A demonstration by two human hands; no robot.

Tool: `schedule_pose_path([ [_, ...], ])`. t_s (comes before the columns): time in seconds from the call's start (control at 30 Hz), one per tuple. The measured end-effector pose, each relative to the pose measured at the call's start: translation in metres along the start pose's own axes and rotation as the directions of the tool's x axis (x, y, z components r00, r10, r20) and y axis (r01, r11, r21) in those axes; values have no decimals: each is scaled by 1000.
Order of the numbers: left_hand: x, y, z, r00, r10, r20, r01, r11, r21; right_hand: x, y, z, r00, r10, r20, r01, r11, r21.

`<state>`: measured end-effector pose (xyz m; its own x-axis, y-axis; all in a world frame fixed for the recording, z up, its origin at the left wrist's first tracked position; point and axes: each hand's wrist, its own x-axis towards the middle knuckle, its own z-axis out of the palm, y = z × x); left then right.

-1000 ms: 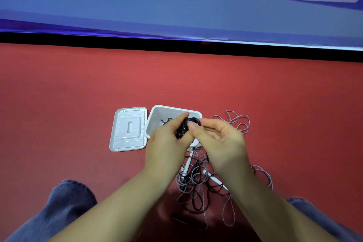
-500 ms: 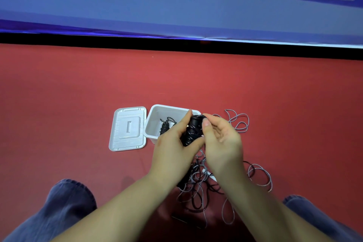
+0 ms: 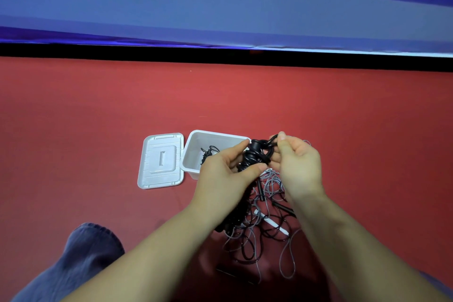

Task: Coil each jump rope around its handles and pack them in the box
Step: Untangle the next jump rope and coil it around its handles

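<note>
My left hand [image 3: 220, 174] grips a black jump rope bundle [image 3: 253, 158], its cord wound round the handles, held just right of the white box [image 3: 196, 147]. My right hand [image 3: 296, 167] pinches a loop of that black cord near the top of the bundle. Another black coiled rope [image 3: 208, 153] lies inside the box. Below my hands a tangle of grey and black ropes [image 3: 264, 223] with a white handle [image 3: 272, 223] lies on the red floor.
The box's white lid [image 3: 160, 160] lies flat on the floor left of the box. A blue wall banner with a black base strip [image 3: 220, 52] runs across the back. My knee in blue trousers [image 3: 81, 252] is at lower left.
Both hands have shifted right with the black bundle. My right hand has pulled a loop of cord up and to the right of the bundle's top.
</note>
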<state>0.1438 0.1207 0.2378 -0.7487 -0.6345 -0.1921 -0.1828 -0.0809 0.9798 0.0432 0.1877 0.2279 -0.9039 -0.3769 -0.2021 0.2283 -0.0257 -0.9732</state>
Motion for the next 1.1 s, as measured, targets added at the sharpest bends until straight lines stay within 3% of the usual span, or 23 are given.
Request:
schedule_pose_path([
  [0.17,0,2,1,997,-4,80,9,998,-57,18,5,-12,1000,-10,3,10,993,-114],
  [0.37,-2,0,3,989,-11,150,23,997,-78,25,8,-16,996,73,41,-71,996,-55],
  [0.63,8,-12,-11,980,-72,187,93,990,-104,21,-8,-20,977,-56,205,97,976,-197],
  [0.77,10,-11,-10,994,-44,101,56,991,-118,4,-14,-13,963,-103,249,158,965,-211],
  [0.97,-1,5,-7,985,-137,-108,85,919,-385,-41,-9,-6,953,54,297,62,928,-368],
  [1.03,-8,13,-5,979,-183,-90,117,865,-488,-63,-13,-7,941,56,335,80,923,-376],
  [1.1,-16,25,-5,988,-155,26,142,810,-568,-81,-26,-10,939,17,343,106,935,-337],
])
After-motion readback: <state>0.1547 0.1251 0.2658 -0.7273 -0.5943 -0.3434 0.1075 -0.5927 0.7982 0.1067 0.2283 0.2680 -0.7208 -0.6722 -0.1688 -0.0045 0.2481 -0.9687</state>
